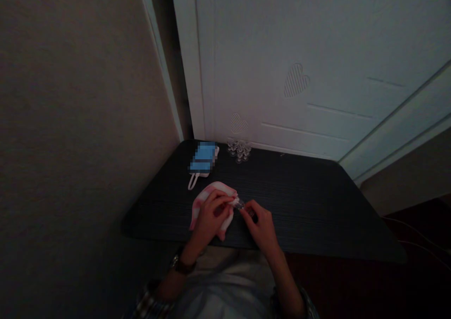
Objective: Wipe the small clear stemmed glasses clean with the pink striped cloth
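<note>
My left hand (213, 213) is closed on a pink and white cloth (218, 187), pinching a fold of it between thumb and fingers. The cloth droops below and to the left of that hand. By its base, a small clear glass (240, 204) is pinched in my right hand (260, 220). The glass lies tilted sideways, and its left end meets the cloth; whether cloth goes inside it I cannot tell. Several similar small stemmed glasses (239, 151) stand clustered at the back of the dark table (299, 197).
Left of the clustered glasses lies a device with a blurred blue screen (203, 157) and a pale strap loop (192, 181). A white panel with embossed hearts (296, 81) rises behind the table. A beige wall (88, 98) borders the left side.
</note>
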`<state>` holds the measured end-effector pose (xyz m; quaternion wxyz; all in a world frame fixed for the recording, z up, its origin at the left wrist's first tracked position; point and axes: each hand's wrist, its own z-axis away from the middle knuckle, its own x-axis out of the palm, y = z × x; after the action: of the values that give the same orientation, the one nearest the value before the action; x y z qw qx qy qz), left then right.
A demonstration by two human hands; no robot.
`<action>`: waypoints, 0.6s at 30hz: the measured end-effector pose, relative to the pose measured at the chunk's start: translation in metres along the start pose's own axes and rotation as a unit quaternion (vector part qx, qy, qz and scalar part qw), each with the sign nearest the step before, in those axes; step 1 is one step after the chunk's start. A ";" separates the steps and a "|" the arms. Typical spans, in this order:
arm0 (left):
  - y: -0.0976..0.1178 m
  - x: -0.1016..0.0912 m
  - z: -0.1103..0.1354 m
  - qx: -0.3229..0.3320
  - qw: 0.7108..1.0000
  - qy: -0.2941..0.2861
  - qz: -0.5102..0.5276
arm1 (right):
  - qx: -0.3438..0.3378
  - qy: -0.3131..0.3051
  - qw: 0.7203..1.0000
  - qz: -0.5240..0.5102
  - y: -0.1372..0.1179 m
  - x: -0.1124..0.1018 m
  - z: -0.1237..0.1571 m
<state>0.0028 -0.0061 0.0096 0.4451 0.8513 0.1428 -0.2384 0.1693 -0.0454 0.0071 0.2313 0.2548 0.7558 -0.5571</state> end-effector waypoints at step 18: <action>0.001 0.000 -0.001 0.015 1.000 -0.008 0.022 | 0.004 0.004 1.000 -0.004 -0.001 0.000 0.001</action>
<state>0.0034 -0.0061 0.0112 0.4384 0.8590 0.1165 -0.2372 0.1689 -0.0461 0.0074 0.2252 0.2551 0.7556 -0.5597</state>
